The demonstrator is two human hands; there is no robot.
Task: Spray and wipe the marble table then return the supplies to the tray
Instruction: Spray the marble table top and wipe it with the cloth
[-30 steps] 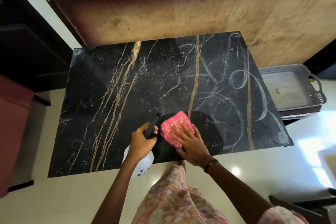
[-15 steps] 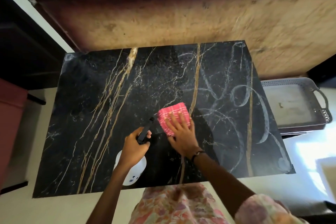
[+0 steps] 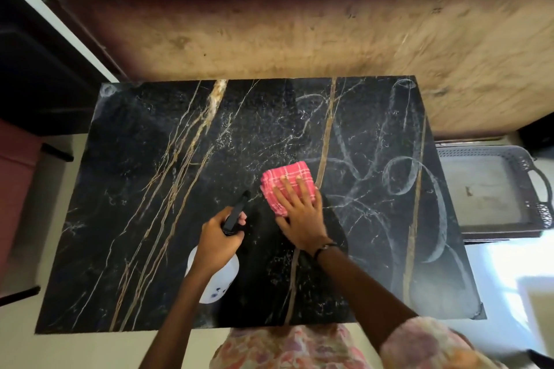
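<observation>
On the marble surface (image 3: 150,189), your right hand (image 3: 302,219) presses flat on the cloth (image 3: 287,186) mid-wipe, left hand (image 3: 218,240) clamping the spray bottle (image 3: 214,278); tray (image 3: 527,165) awaits both supplies.

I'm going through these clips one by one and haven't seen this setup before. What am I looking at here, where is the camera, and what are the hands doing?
There is no machine here: the camera sits on a person's head and looks down at their own two bare hands. Below them is a black marble table with gold veins. The left hand grips a white spray bottle with a black nozzle, held over the table. The right hand lies flat on a folded pink checked cloth, pressing it to the marble. Pale curved streaks mark the table's right part, probably from wiping. Beside the table's right edge sits a grey tray with handles; nothing large shows in it.
</observation>
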